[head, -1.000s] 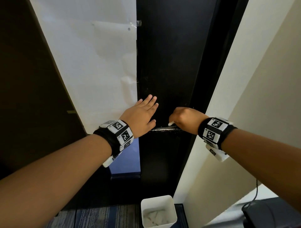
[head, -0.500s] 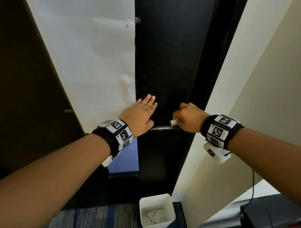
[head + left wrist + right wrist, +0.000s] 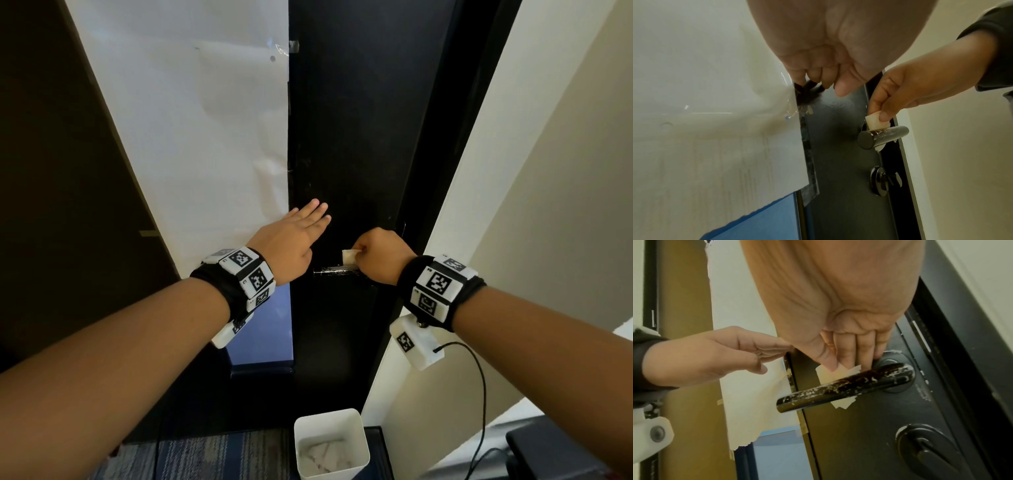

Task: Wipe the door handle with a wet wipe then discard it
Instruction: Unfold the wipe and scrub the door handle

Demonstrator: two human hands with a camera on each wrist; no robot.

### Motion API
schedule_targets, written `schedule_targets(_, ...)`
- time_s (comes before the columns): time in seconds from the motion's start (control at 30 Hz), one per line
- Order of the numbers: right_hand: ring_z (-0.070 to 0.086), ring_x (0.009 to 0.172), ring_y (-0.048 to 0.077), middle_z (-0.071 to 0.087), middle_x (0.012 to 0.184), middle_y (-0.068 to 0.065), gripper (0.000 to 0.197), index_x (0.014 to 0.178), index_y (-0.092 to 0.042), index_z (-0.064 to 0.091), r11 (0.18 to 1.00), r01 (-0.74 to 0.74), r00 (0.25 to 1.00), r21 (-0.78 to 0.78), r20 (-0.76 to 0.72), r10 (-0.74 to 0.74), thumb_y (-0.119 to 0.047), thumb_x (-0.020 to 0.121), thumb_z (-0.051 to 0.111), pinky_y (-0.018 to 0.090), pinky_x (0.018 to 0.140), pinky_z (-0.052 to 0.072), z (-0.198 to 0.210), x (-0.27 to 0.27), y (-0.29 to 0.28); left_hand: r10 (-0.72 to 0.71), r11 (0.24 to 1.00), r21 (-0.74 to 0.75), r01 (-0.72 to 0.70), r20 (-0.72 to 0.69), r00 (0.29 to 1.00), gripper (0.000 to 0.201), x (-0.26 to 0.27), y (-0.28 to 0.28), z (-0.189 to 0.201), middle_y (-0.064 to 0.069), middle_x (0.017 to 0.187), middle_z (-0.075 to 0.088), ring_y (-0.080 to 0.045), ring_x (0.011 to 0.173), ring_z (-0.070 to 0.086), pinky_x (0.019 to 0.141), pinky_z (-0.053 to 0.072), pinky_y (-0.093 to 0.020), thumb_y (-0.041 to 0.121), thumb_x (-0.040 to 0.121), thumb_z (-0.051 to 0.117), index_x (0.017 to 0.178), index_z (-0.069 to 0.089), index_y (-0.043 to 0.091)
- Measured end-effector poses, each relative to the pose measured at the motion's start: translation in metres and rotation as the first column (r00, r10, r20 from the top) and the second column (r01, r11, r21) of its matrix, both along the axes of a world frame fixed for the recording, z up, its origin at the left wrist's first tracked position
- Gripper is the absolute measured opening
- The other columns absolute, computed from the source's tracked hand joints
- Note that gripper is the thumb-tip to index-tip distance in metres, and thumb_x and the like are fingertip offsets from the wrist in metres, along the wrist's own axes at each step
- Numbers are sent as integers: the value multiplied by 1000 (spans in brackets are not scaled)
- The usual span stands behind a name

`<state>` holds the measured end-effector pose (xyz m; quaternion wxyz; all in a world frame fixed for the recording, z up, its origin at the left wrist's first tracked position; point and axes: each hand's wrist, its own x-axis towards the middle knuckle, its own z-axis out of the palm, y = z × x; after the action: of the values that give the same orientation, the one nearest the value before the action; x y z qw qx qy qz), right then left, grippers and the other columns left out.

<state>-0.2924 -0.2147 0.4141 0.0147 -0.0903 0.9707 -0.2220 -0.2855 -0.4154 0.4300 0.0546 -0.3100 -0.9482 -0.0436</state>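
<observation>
A black lever door handle, flecked with white, juts from the dark door. My right hand pinches a small white wet wipe between thumb and fingers. The wipe hangs down behind the handle and shows again below it. My left hand lies flat with straight fingers against the door, just left of the handle, holding nothing.
A white bin with used wipes inside stands on the floor below the handle. White paper is taped over the door's left panel. A thumb-turn lock sits under the handle. A cream wall flanks the right.
My right hand has lifted from the handle and turned, so the wipe now shows above the lever. The left hand stays flat on the door.
</observation>
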Motion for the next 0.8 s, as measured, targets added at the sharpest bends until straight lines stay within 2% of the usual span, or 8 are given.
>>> schedule_targets(0.1,64,81,17,69,92,4,23,99,-17,72,1000,-12,1000,-1,6,12,-13,86,53,25,65,49,1,0,-12,-2,1000,2,2,0,1000,67,2,-2,2,-4,160,2,-14,146,-7,120,3,-31,4,89,38,149,11,13)
schedule_targets(0.23,63,79,16,69,93,4,23,100,-16,72,1000,-21,1000,-11,8,21,-14,87,53,22,58,45,2,0,-24,-1,1000,18,1,15,1000,70,4,-6,4,-4,160,3,-14,146,-7,119,3,-29,-2,86,39,149,11,12)
schedule_targets(0.4,64,82,15,69,94,3,23,101,-15,72,997,-54,998,-61,12,54,-11,88,54,21,62,45,1,-1,-38,1,998,61,-3,40,999,73,6,-12,5,-3,160,4,-12,146,-6,117,9,-26,-8,83,37,148,13,13)
schedule_targets(0.63,61,78,11,70,95,5,23,100,-12,71,976,-197,980,-94,-28,196,-7,90,51,17,64,44,-2,3,-54,10,997,78,-15,64,998,74,7,-15,8,-3,160,3,-12,146,-6,116,10,-25,-10,82,36,148,12,13)
schedule_targets(0.7,63,81,12,71,97,5,24,101,-12,71,961,-273,961,-46,-54,271,-5,90,51,22,71,51,-1,8,-58,11,996,83,-16,62,998,74,8,-15,8,-2,160,3,-12,146,-6,116,12,-25,-10,83,36,148,12,13)
schedule_targets(0.77,65,88,16,72,99,4,27,105,-15,71,926,-370,924,79,-75,375,-5,88,52,32,82,55,-1,11,-59,12,996,93,-18,64,998,74,9,-15,8,-2,160,4,-12,146,-6,117,13,-26,-10,83,36,149,12,13)
schedule_targets(0.8,65,89,18,72,99,4,29,106,-17,70,896,-419,899,150,-71,432,-5,87,52,35,84,55,-1,13,-59,13,995,96,-19,63,998,75,9,-15,8,-2,160,4,-11,146,-6,117,14,-26,-10,82,36,149,12,13)
